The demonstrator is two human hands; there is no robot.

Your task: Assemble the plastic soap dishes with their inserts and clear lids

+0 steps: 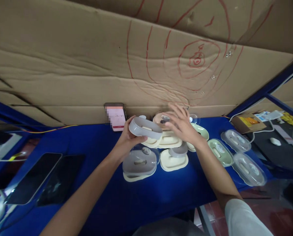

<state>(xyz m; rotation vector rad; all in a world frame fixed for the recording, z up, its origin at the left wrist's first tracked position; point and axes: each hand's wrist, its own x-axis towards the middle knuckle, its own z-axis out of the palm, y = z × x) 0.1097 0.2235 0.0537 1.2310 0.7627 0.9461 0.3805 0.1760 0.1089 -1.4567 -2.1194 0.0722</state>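
My left hand (126, 141) holds a grey oval plastic dish (146, 128), tilted above the table, with its thumb at the near side. A pale oblong piece or slot shows inside the dish. My right hand (179, 123) is open, fingers spread, over a peach-coloured dish (158, 120); whether it touches is unclear. Cream dishes (169, 140) lie just below both hands. Nearer to me are a clear-covered grey dish (139, 163) on a cream piece and another cream dish (174, 164) with a small grey piece on it.
Green dishes (220, 152) and clear-covered dishes (249, 168) line the right of the blue table (117, 200). A phone (115, 117) leans against the cardboard wall (87, 65). Dark tablets (35, 178) lie left. At far right are a cardboard box (251, 124) and a mouse (275, 141).
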